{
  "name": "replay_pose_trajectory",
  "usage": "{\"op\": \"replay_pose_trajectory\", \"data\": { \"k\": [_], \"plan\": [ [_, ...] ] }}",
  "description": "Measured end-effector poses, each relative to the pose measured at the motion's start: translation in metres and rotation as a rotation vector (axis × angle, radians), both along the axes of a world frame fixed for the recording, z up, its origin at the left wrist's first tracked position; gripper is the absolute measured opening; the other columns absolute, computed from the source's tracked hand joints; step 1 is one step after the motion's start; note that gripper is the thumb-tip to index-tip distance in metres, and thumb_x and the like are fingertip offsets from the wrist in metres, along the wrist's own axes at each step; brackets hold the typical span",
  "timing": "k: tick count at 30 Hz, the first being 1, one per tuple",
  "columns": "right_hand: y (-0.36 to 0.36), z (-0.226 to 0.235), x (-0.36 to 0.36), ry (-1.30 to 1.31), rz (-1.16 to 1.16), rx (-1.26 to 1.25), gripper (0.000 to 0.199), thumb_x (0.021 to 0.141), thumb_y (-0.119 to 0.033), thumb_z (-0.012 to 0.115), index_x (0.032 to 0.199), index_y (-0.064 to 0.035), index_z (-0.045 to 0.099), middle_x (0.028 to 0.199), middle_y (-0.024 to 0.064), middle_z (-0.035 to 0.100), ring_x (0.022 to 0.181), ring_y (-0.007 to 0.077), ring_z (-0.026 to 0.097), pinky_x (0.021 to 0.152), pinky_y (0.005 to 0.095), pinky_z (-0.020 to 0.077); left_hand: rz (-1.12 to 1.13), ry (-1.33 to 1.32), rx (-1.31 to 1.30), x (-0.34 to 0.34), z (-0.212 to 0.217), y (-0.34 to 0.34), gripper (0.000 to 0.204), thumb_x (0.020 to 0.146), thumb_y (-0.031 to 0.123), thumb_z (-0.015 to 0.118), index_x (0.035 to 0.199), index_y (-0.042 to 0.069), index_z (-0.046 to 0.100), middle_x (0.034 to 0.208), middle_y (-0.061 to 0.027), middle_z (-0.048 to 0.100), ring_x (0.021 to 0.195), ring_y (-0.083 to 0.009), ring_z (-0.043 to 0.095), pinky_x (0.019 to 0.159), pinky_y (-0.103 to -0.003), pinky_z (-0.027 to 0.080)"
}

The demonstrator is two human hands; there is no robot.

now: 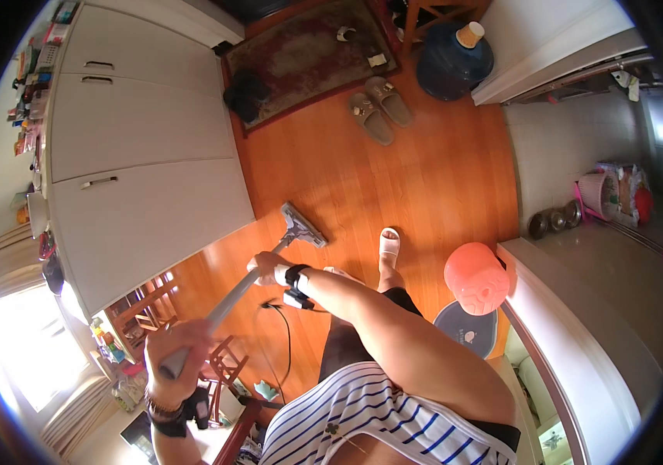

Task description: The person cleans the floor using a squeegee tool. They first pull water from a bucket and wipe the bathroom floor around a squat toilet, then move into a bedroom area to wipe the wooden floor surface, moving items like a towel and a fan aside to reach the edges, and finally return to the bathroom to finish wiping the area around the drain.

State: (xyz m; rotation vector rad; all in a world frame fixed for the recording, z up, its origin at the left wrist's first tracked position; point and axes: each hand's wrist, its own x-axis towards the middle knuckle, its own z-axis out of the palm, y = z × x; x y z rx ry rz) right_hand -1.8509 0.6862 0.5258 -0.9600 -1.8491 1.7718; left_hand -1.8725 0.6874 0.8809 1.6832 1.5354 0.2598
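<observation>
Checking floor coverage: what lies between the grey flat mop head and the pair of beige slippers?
Only bare orange wood floor separates the grey flat mop head from the pair of beige slippers, seen in the head view.

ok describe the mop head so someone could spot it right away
Start at the white cabinet doors on the left and drop to the orange wooden floor at their lower corner. The flat grey rectangular mop head lies there, the only floor item joined to a long grey pole, unlike the loose tan slippers.
</observation>
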Motion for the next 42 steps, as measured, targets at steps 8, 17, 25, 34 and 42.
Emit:
{"op": "replay_pose_trajectory", "data": {
  "k": [8,17,25,34,42],
  "plan": [
    [0.059,0.084,0.103,0.017,-0.405,0.326,0.015,0.054,-0.019,0.058,0.051,-0.0075,0.05,0.05,0.0121,0.051,0.051,0.0326,0.052,0.047,0.0421,0.0387,-0.06,-0.439,0.32,0.016,0.056,0.038,0.01,0.063,0.008,0.057,0.059,0.0,0.053,0.059,-0.012,0.058,0.066,-0.029,0.062,0.061,-0.033,0.048],
    [0.209,0.062,0.272,-0.41,-0.564,0.156,0.012,0.065,-0.015,0.055,0.063,-0.0028,0.057,0.065,0.0183,0.055,0.059,0.0335,0.052,0.054,0.038,0.0408,-0.333,-0.68,0.184,0.087,-0.012,0.18,0.01,0.073,0.003,0.053,0.068,-0.006,0.054,0.072,-0.0146,0.058,0.082,-0.0298,0.058,0.078,-0.039,0.045],
    [0.342,0.025,0.36,-0.4,-0.614,0.104,0.019,0.071,-0.021,0.061,0.071,-0.0018,0.063,0.071,0.014,0.061,0.063,0.027,0.057,0.063,0.0382,0.0463,-0.496,-0.555,0.137,0.206,-0.029,0.34,0.012,0.077,0.004,0.05,0.069,-0.003,0.056,0.074,-0.0115,0.059,0.083,-0.0247,0.058,0.074,-0.032,0.046],
    [0.416,0.05,0.401,-0.477,-0.602,-0.088,0.037,0.071,-0.026,0.063,0.099,-0.0009,0.058,0.085,0.0154,0.06,0.074,0.0277,0.058,0.068,0.0373,0.0478,-0.2,-0.431,0.065,0.275,-0.026,0.45,0.021,0.078,0.017,0.042,0.065,0.006,0.053,0.07,-0.0066,0.058,0.082,-0.0212,0.061,0.059,-0.026,0.047],
    [0.322,0.04,0.395,-0.459,-0.544,-0.176,0.038,0.069,-0.026,0.062,0.091,0.0054,0.058,0.082,0.0199,0.061,0.073,0.0279,0.06,0.068,0.0346,0.0481,-0.079,-0.51,-0.098,0.269,-0.032,0.407,0.018,0.072,0.011,0.042,0.057,0.003,0.048,0.062,-0.0104,0.054,0.077,-0.0248,0.06,0.055,-0.026,0.046]
  ]
}}
